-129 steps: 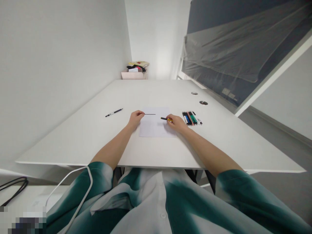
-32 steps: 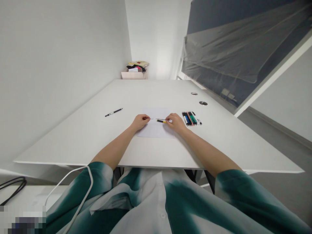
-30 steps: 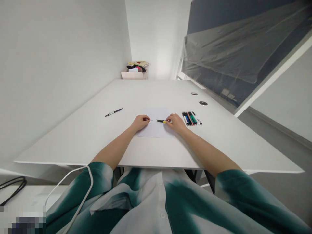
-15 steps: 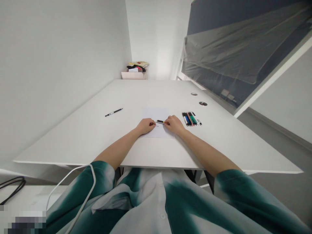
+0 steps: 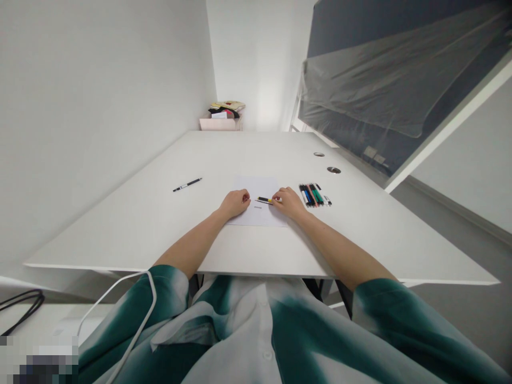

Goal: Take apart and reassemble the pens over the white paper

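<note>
A sheet of white paper (image 5: 260, 218) lies on the table under both my hands. My left hand (image 5: 236, 204) rests at its left side, with the fingers closed in a pinch; whatever they hold is too small to make out. My right hand (image 5: 288, 202) is closed at the right ends of a black and yellow pen part (image 5: 264, 199) and a thin dark pen refill (image 5: 262, 202); its fingertips pinch the refill. A small grey spring-like piece (image 5: 258, 207) lies on the paper between the hands.
Several pens and markers (image 5: 314, 195) lie side by side to the right. A single black pen (image 5: 188, 185) lies to the left. Two round cable holes (image 5: 333, 170) sit near the right edge. A box with cloth items (image 5: 220, 123) stands beyond the table's far end.
My left hand has drawn back slightly to the left, away from the pen parts. The small grey piece now shows fully on the paper. My right hand has barely shifted.
</note>
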A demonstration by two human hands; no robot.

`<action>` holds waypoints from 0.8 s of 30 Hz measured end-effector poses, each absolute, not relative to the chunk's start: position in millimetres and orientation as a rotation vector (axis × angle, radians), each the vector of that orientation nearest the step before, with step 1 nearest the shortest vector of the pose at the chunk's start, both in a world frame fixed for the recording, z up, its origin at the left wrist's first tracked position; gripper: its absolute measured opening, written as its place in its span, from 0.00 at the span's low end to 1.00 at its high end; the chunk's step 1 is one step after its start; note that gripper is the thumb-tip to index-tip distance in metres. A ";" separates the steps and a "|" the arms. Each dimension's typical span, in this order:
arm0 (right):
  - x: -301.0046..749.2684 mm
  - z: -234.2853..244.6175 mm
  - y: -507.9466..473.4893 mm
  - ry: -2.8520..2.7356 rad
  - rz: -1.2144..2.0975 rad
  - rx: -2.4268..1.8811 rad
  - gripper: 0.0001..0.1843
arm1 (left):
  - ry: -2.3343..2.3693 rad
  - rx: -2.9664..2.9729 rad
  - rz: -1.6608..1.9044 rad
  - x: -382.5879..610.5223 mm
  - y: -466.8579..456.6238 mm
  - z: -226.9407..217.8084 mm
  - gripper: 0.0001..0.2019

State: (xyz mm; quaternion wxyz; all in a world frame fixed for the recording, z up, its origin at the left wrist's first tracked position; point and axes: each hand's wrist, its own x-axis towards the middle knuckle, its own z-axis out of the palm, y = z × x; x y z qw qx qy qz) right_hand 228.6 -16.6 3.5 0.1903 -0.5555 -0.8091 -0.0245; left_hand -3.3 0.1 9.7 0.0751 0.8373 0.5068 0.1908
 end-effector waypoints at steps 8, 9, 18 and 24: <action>230.1 2.4 -15.8 -2.246 -0.065 -1.551 0.11 | 1.478 2.556 0.480 -4.4 4.6 3.2 0.10; 230.0 2.2 -15.7 -2.242 -0.063 -1.555 0.11 | 1.475 2.542 0.476 -4.2 4.5 2.8 0.10; 242.4 -2.9 -7.4 -2.099 0.033 -1.591 0.14 | 1.499 2.411 0.614 -14.5 9.0 5.5 0.15; 254.5 -11.8 2.3 -2.042 0.128 -1.673 0.20 | 1.819 2.397 0.544 -37.3 19.4 3.6 0.17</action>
